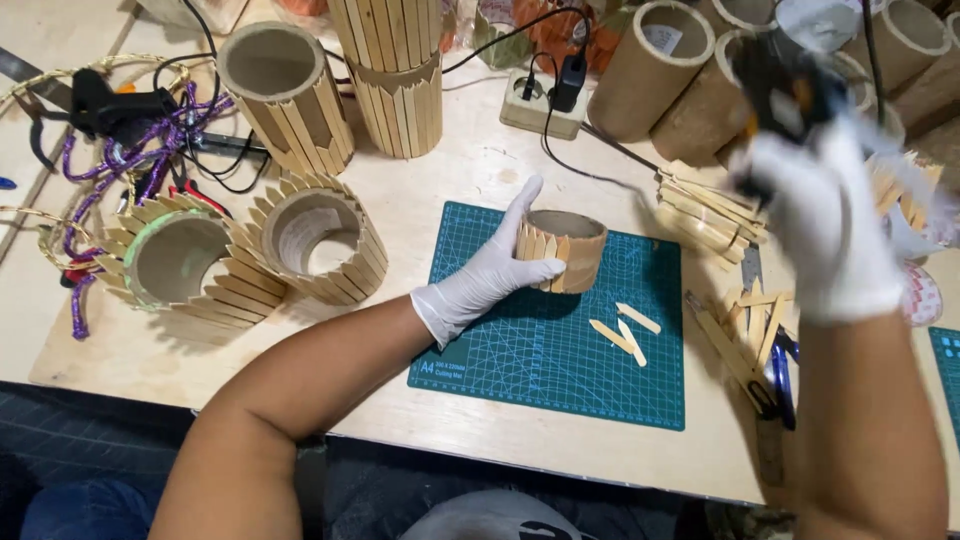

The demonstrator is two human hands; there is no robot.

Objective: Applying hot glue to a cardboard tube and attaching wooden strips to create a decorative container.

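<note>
The person's left hand (487,275), gloved white, is clamped round a short cardboard ring (563,250) standing on the green cutting mat (520,370), open end up, sticks along its left side. Left of the mat sit two stick-clad rings (245,255). Three loose sticks (625,333) lie on the mat. Right of it, the blurred right hand (825,225) is closed round a black glue gun (785,85).

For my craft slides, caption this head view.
Gloved left hand steadies a stick-clad cardboard ring on a green cutting mat; right hand raises a blurred tool.
</note>
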